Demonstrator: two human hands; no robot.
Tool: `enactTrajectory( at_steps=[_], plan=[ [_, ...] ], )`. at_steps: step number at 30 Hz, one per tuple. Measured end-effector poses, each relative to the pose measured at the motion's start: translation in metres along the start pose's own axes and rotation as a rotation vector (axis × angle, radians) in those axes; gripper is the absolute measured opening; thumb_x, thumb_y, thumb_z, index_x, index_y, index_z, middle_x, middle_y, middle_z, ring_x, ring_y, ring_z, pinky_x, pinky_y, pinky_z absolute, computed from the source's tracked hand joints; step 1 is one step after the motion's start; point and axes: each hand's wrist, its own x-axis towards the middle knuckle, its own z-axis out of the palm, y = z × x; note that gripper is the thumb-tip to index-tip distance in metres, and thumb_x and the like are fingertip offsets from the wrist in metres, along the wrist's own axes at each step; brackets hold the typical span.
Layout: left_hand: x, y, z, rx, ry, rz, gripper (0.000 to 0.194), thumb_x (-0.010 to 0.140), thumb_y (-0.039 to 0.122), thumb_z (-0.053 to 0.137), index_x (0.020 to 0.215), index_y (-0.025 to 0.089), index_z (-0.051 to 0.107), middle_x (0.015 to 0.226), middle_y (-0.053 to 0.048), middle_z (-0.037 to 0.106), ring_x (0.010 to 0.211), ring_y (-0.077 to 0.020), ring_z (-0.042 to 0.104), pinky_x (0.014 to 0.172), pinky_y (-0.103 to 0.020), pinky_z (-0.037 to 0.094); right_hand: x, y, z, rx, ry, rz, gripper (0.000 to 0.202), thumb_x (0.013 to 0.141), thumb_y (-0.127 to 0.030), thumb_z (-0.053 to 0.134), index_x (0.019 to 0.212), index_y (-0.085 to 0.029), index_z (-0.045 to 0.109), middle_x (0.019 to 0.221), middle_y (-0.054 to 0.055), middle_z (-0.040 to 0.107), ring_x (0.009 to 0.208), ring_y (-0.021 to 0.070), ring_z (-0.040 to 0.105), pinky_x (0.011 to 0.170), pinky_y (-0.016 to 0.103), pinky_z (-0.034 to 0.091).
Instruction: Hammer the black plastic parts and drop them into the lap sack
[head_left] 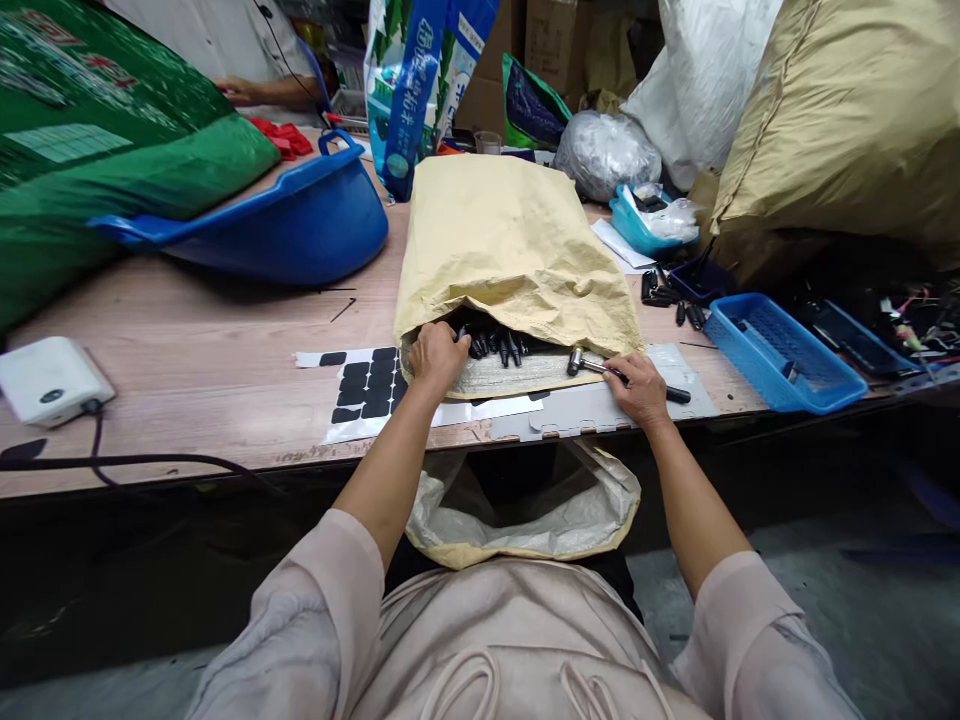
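A yellow woven sack (510, 225) lies on the table with its mouth facing me. Several black tapered pieces (510, 347) show inside the opening. My left hand (439, 355) is at the left side of that mouth, fingers curled beside the nearest black pieces; what they grip is hidden. In my right hand (637, 388) is a small hammer (592, 364), held by its shaft. Its metal head points left across the sack's lower lip, and the black grip end sticks out to the right. The fingers are also close to the sack's right corner.
A sheet of black stickers (367, 385) lies left of the sack. Blue basin (285, 225), white box with cable (52, 380) and blue basket (784, 350) flank it. Below the table edge an open sack (525, 535) gapes before my lap. Another person's arm (270, 92) rests behind.
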Motion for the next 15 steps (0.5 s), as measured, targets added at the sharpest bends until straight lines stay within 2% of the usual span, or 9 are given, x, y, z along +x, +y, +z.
enactTrajectory(
  at_steps=[2,4,7,10,12,15],
  plan=[
    [-0.011,-0.003,-0.003,-0.024,0.062,0.078,0.020,0.098,0.038,0.066,0.107,0.021,0.071,0.127,-0.015,0.072,0.115,-0.0341,0.070,0.092,-0.042,0.054,0.000,0.000,0.000,0.002,0.002,0.005,0.020,0.095,-0.031,0.064,0.104,-0.027,0.081,0.098,0.006,0.073,0.102,0.0265,0.064,0.094,0.039,0.054],
    [-0.027,-0.003,-0.002,-0.074,0.099,0.215,0.022,0.101,0.039,0.062,0.111,0.021,0.069,0.118,-0.012,0.074,0.108,-0.0301,0.070,0.088,-0.038,0.054,0.000,0.000,0.000,0.005,-0.002,0.008,0.020,0.095,-0.031,0.064,0.104,-0.027,0.081,0.098,0.006,0.073,0.102,0.0269,0.064,0.094,0.039,0.054],
    [-0.055,0.004,0.011,-0.133,-0.017,0.507,0.020,0.101,0.040,0.063,0.112,0.023,0.066,0.103,-0.006,0.075,0.096,-0.0251,0.068,0.081,-0.034,0.051,0.000,0.000,-0.001,0.008,-0.009,0.007,0.020,0.095,-0.031,0.063,0.105,-0.027,0.081,0.099,0.007,0.073,0.103,0.0272,0.063,0.095,0.040,0.054],
    [-0.075,0.014,0.036,-0.138,-0.150,0.748,0.014,0.099,0.036,0.067,0.106,0.024,0.066,0.101,-0.005,0.073,0.097,-0.0238,0.066,0.083,-0.033,0.050,-0.001,0.001,-0.001,0.003,-0.008,0.002,0.021,0.096,-0.032,0.063,0.106,-0.027,0.081,0.099,0.007,0.073,0.103,0.0273,0.063,0.096,0.041,0.053],
    [-0.081,0.018,0.053,-0.140,-0.173,0.822,0.010,0.098,0.032,0.068,0.103,0.023,0.067,0.103,-0.005,0.072,0.099,-0.0238,0.065,0.086,-0.034,0.050,-0.001,0.002,0.000,-0.003,-0.010,-0.004,0.021,0.097,-0.033,0.062,0.106,-0.027,0.081,0.099,0.007,0.073,0.102,0.0273,0.062,0.095,0.040,0.053],
    [-0.080,0.017,0.070,-0.166,-0.150,0.846,0.010,0.096,0.030,0.069,0.102,0.022,0.068,0.104,-0.006,0.069,0.102,-0.0247,0.064,0.089,-0.036,0.050,-0.001,0.005,0.001,-0.011,-0.018,-0.014,0.023,0.099,-0.034,0.061,0.108,-0.028,0.081,0.100,0.007,0.073,0.102,0.0271,0.062,0.094,0.040,0.053]
  ],
)
